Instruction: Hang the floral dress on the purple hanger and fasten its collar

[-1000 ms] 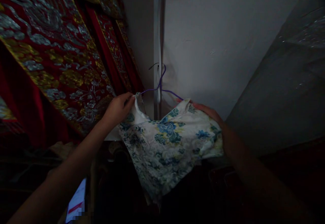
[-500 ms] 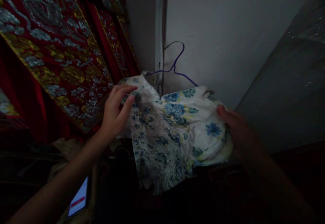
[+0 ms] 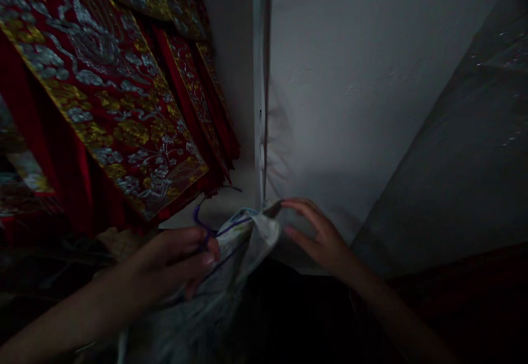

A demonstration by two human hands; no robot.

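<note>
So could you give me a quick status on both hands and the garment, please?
Left hand gripping purple hanger and floral garment. Right hand open, fingertips at the garment's top edge. Red embroidered hangings close on the left.

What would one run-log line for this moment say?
left hand: grips purple hanger and floral garment | right hand: open, fingertips at garment edge | red embroidered cloth left
</note>
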